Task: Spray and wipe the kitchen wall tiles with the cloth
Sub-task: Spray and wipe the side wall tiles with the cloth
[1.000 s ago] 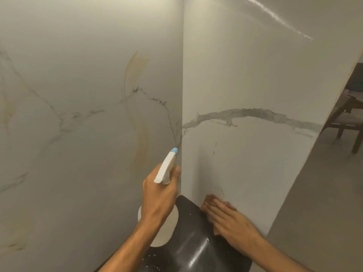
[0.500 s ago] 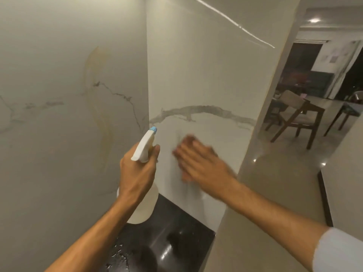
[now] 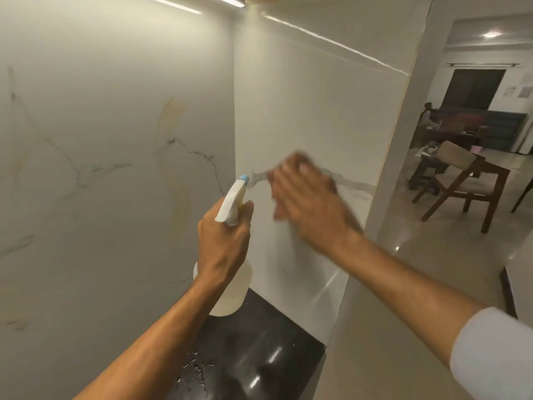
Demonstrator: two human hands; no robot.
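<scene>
At centre frame the left hand (image 3: 223, 243) grips a spray bottle (image 3: 230, 287) around its neck, blue nozzle aimed at the corner of the wall tiles (image 3: 302, 111). Just right of it the blurred right hand (image 3: 310, 203) presses flat on a cloth (image 3: 298, 158), barely visible at the fingertips, above the black surface (image 3: 259, 342)

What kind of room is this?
Probably a home kitchen corner: glossy marble-look wall tiles above a wet black countertop, opening onto a dining area with a wooden chair.
</scene>
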